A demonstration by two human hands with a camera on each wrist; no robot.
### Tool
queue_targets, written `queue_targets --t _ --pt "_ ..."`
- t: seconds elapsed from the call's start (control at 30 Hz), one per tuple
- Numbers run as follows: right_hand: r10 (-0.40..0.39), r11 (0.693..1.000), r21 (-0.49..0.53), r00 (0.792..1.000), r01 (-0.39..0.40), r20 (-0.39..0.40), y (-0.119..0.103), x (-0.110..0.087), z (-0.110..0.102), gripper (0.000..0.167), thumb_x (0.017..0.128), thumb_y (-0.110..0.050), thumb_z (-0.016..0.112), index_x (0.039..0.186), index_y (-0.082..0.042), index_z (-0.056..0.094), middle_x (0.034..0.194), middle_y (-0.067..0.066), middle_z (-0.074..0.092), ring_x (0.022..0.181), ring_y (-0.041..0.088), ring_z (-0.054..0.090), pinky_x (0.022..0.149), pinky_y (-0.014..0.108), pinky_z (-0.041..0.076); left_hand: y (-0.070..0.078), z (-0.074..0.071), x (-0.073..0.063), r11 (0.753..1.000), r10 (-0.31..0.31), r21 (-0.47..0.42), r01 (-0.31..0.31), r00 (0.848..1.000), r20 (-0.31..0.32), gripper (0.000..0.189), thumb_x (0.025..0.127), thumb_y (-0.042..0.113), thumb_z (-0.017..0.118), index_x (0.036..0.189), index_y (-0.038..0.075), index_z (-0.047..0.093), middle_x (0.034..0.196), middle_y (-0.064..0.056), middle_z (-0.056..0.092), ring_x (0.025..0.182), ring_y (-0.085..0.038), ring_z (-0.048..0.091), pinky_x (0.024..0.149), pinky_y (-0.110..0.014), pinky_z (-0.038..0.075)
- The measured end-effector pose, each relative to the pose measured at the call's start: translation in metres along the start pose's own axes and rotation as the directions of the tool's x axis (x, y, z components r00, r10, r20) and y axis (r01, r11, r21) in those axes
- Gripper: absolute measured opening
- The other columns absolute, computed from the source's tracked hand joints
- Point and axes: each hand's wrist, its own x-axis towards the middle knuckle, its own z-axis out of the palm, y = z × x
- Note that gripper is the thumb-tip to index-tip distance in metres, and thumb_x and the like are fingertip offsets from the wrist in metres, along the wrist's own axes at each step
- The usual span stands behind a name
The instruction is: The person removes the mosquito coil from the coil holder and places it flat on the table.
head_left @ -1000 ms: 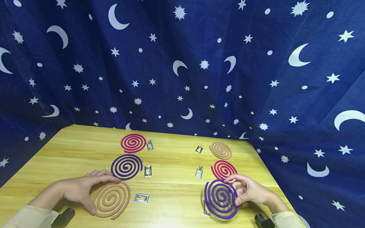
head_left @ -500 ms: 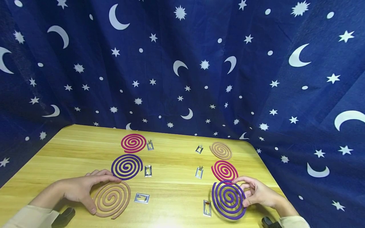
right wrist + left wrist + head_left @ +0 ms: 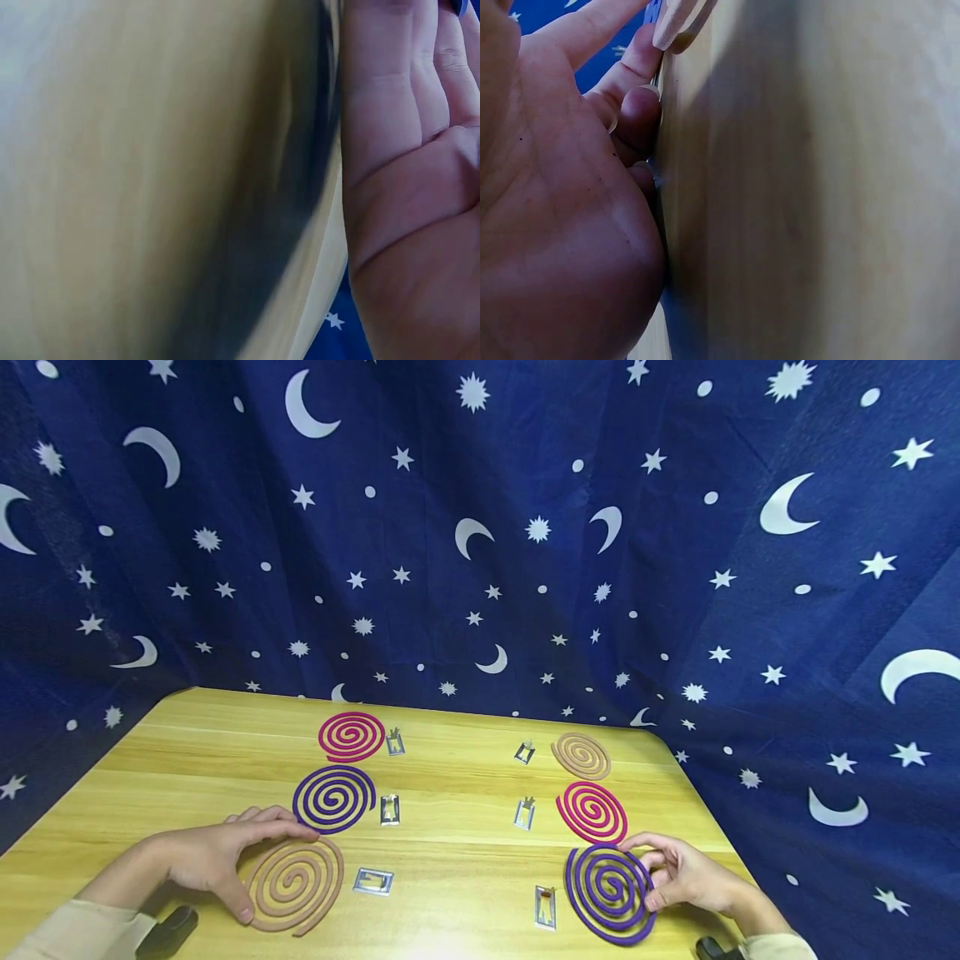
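In the head view, the tan mosquito coil (image 3: 292,882) at the front left lies between the thumb and forefinger of my left hand (image 3: 206,860), which grip its rim from opposite sides. A sliver of its edge shows at the top of the left wrist view. At the front right, my right hand (image 3: 693,878) holds a purple mosquito coil (image 3: 611,887) by its right rim, thumb below and forefinger above. That coil is close to the tabletop; whether it touches cannot be told. The right wrist view shows mainly the palm (image 3: 412,172).
Behind the left hand lie a purple coil (image 3: 333,799) and a magenta coil (image 3: 351,737). Behind the right lie a magenta coil (image 3: 592,811) and a tan coil (image 3: 581,756). Small metal coil stands (image 3: 372,882) lie inward of the coils. A starry blue curtain (image 3: 480,527) hangs behind the table (image 3: 450,843).
My right hand has carried the purple coil right and slightly toward me, away from over the front right stand, which is now uncovered. The left hand has stayed put on the tan coil.
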Motion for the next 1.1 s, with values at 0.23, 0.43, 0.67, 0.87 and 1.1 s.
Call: queue_targets --t 0.23,0.43,0.67,0.87,1.1 --pt "0.013 1.000 0.015 1.000 -0.013 0.024 0.006 -0.001 -0.004 0.063 0.084 0.029 0.057 0.139 0.018 0.029 0.113 0.027 0.067 0.098 0.030 0.070 0.082 0.040 0.058 0.000 0.000 0.000 1.000 -0.003 0.031 0.003 1.000 -0.007 0.100 0.059 0.045 0.093 0.147 0.028 0.050 0.138 0.009 0.045 0.126 -0.008 0.037 0.096 -0.037 0.034" --pt "0.009 0.997 -0.083 1.000 -0.006 0.027 0.002 0.001 -0.002 0.063 0.084 0.024 0.063 0.138 0.020 0.031 0.105 0.029 0.066 0.086 0.020 0.071 0.074 0.032 0.059 -0.002 0.001 -0.001 1.000 -0.006 0.029 0.006 1.000 -0.003 0.099 0.060 0.045 0.093 0.147 0.029 0.049 0.139 0.009 0.045 0.127 -0.008 0.037 0.096 -0.038 0.033" --pt "0.060 0.981 -0.184 0.998 -0.065 -0.033 -0.007 0.004 0.003 0.066 0.081 0.020 0.069 0.134 0.019 0.029 0.092 0.038 0.061 0.074 0.012 0.068 0.066 0.024 0.056 -0.004 -0.001 0.000 1.000 -0.007 -0.010 0.007 1.000 0.007 0.099 0.059 0.041 0.094 0.147 0.028 0.049 0.138 0.008 0.046 0.127 -0.008 0.037 0.097 -0.037 0.032" --pt "0.094 0.970 -0.217 0.992 -0.109 -0.080 -0.012 0.003 0.005 0.067 0.080 0.017 0.072 0.133 0.017 0.032 0.087 0.040 0.059 0.070 0.010 0.066 0.065 0.025 0.057 -0.003 0.000 -0.001 1.000 -0.023 -0.021 0.023 1.000 0.008 0.099 0.059 0.041 0.094 0.147 0.030 0.050 0.139 0.009 0.045 0.128 -0.008 0.036 0.098 -0.038 0.032" --pt "0.112 0.966 -0.222 0.988 -0.133 -0.105 -0.017 0.000 0.008 0.067 0.080 0.016 0.073 0.135 0.013 0.035 0.088 0.033 0.063 0.068 0.010 0.065 0.064 0.024 0.056 -0.002 -0.001 -0.001 0.999 -0.024 -0.022 0.025 1.000 0.013 0.099 0.060 0.040 0.095 0.147 0.030 0.049 0.139 0.009 0.045 0.127 -0.008 0.036 0.098 -0.039 0.032"
